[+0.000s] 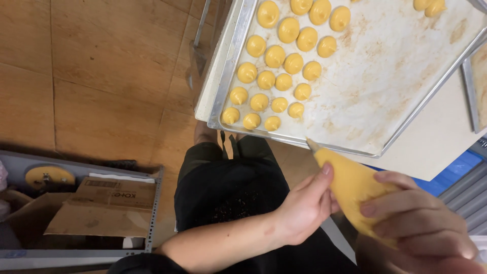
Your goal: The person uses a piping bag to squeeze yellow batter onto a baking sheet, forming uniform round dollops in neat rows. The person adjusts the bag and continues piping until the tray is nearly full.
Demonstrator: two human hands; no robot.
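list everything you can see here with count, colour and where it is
baking tray: one, metal with a pale stained liner, on the worktop at top right
piped dough mounds: about twenty in rows on the tray's left part, yellow, plus a couple at its top right edge
piping bag: one, yellow filled, tip near the tray's front rim
worktop: one, pale, under the tray
second tray: one, only an edge shows at far right
cardboard box: one, brown, flattened on a grey metal shelf at lower left
floor: brown tiles, left
left hand: grips the bag near its tip
right hand: wraps the bag's wide end
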